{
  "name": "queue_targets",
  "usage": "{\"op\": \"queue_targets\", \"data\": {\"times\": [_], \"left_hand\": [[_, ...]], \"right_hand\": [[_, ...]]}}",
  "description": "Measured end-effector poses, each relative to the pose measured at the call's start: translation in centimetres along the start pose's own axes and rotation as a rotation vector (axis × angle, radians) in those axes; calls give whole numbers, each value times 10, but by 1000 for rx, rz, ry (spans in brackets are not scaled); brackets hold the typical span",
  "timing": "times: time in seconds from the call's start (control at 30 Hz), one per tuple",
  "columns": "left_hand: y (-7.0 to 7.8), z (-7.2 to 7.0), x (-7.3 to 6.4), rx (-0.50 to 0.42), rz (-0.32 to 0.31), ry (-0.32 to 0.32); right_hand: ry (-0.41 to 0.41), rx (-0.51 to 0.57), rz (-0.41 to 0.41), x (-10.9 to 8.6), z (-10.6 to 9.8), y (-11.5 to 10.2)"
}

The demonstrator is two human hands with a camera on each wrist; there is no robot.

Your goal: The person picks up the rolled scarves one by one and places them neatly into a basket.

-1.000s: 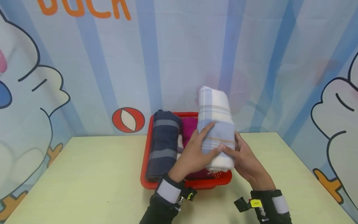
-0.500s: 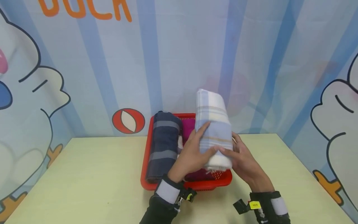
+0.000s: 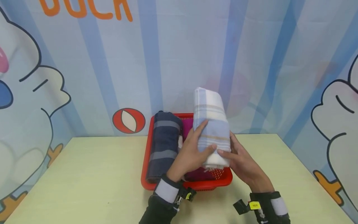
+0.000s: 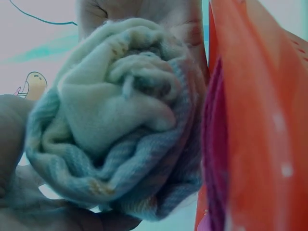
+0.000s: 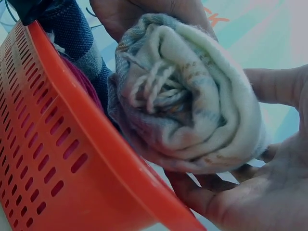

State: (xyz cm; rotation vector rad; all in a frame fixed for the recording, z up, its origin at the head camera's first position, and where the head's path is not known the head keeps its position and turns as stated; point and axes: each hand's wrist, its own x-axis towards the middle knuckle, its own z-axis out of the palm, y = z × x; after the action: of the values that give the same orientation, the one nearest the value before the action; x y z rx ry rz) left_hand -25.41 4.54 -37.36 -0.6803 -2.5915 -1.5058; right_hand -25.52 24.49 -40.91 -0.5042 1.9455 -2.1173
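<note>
A light blue and white rolled scarf [image 3: 213, 124] is held tilted over the right part of a red plastic basket [image 3: 205, 186]. My left hand [image 3: 191, 154] grips the roll's left side, its thumb on the front. Round the right side curls my right hand [image 3: 247, 163], thumb near the lower end and fingers partly hidden behind. Seen end-on, the scarf [image 5: 187, 106] shows coiled layers with twisted fringe at the core. In the basket's left part lies a dark navy roll [image 3: 165, 140] with grey stripes. Beside it is magenta cloth [image 3: 187, 126], partly covered by the scarf.
The basket stands on a pale yellow table [image 3: 106, 174], close to the striped blue backdrop [image 3: 181, 62]. In the right wrist view, the slotted basket wall [image 5: 72, 144] is right beside the scarf. A sliver of whitish cloth [image 3: 180, 141] shows between the navy roll and magenta cloth.
The light scarf has shifted slightly left over the basket, with both hands still holding it. The two thumbs, which met earlier, are now a little apart.
</note>
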Motion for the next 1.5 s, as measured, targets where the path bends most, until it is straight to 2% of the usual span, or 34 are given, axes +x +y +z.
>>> {"op": "queue_targets", "data": {"times": [0.3,0.67,0.83,1.07,1.5], "left_hand": [[2,0,-2,3,-7,0],[4,-2,-2,32,-60,-34],[5,-3,0,72,-55,-37],[3,-5,1,81,-69,-41],[0,-7,2,19,-91,-32]], "right_hand": [[-24,7,5,1,-1,2],[-62,25,-12,2,-2,5],[-51,21,-13,2,-1,5],[-28,14,-7,3,5,4],[15,-1,28,4,13,0]]}}
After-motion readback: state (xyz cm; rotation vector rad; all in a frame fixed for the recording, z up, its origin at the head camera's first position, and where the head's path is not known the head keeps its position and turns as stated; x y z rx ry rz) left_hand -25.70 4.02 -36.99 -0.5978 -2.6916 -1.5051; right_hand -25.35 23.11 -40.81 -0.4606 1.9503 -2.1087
